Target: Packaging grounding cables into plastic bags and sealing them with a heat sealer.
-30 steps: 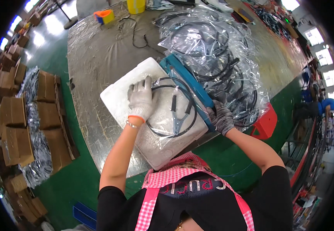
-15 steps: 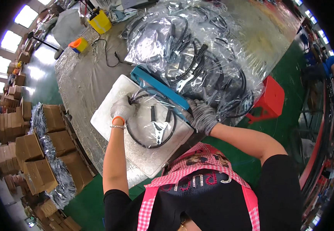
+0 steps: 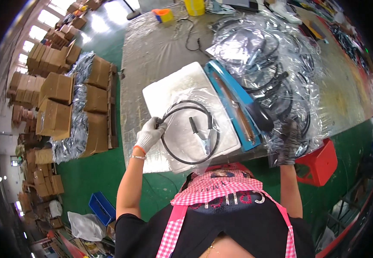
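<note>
Black coiled cable in clear plastic (image 3: 194, 125) is gripped by the left hand (image 3: 150, 135), separated by a long blue device (image 3: 234, 92) from the right hand (image 3: 289, 142), grip unclear.

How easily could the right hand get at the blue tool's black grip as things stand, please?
Probably yes: the right hand is at the bagged cables, close beside the black grip, and nothing appears to cover the grip's top.

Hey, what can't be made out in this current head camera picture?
In the head view:
Exactly what the left hand pinches, if anything: the curled hand covers it.
What the right hand grips, if anything: the hand itself hides the contact.
The number of bagged cables: overlap and glare.
The yellow container: cut off by the top edge.
</note>
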Available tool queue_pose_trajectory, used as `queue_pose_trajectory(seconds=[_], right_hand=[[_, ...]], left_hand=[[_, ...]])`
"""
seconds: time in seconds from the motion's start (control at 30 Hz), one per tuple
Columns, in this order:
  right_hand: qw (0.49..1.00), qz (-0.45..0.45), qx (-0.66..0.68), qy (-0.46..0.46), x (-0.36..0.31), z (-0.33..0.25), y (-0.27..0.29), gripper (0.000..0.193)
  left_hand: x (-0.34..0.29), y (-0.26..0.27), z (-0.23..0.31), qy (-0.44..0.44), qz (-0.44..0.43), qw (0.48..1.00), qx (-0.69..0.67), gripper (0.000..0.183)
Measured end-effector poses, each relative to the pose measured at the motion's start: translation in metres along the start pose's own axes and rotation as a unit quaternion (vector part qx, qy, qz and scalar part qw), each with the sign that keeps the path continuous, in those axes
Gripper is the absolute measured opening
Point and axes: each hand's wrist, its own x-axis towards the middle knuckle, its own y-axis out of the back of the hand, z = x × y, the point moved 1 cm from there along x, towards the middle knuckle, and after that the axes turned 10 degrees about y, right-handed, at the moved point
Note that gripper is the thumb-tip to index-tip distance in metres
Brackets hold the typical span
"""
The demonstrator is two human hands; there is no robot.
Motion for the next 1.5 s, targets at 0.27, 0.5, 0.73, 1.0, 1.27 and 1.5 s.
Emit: queue_pose_trajectory(seconds=[0.27, 0.5, 0.73, 1.0, 1.27, 1.5], right_hand=[[0.983, -0.024, -0.084, 0.159, -0.014, -0.018, 0.017, 0.025], [0.952, -0.108, -0.232, 0.165, -0.028, -0.053, 0.019, 0.025], [0.971, -0.162, -0.144, 0.103, 0.010, -0.098, -0.092, 0.038], [0.973, -0.076, -0.133, -0.170, 0.179, -0.047, -0.132, 0.055], [0.893, 0.078, -0.440, 0.043, 0.382, 0.022, -0.116, 0.035], [0.706, -0.074, -0.510, 0.485, 0.231, -0.153, -0.245, 0.027]], left_hand=[[-0.035, 0.040, -0.175, 0.179, 0.085, 0.960, -0.198, 0.028], [-0.066, 0.032, -0.230, 0.207, 0.298, 0.927, 0.094, 0.030], [-0.073, -0.036, -0.156, -0.113, 0.295, 0.934, 0.167, 0.069], [-0.050, -0.048, -0.119, -0.110, 0.247, 0.957, 0.102, 0.070], [-0.042, -0.052, -0.058, -0.131, 0.245, 0.960, 0.023, 0.030], [-0.063, -0.020, 0.000, -0.129, 0.276, 0.952, 0.006, 0.023]])
